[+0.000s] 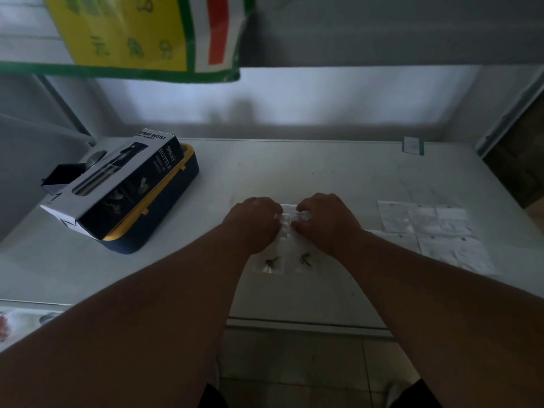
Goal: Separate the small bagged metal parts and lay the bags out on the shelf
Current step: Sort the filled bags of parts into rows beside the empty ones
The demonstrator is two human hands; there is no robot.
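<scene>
A strip of joined clear bags [287, 231] lies on the white shelf [323, 178] in the middle. Small dark metal parts show in the near ends of two bags, one on the left [271, 261] and one on the right [306, 258]. My left hand [253, 222] pinches the left side of the strip near its far end, and my right hand [325, 220] pinches the right side. The two hands sit close together, with a narrow band of plastic between them. The fingertips are hidden under the knuckles.
Several separated clear bags [429, 231] lie flat in rows to the right. At the left stands a black spray-bottle box [117, 184] on a dark blue and yellow case [164, 210]. A yellow sign [132, 33] hangs from the shelf above. A small label [412, 145] sits at the back right.
</scene>
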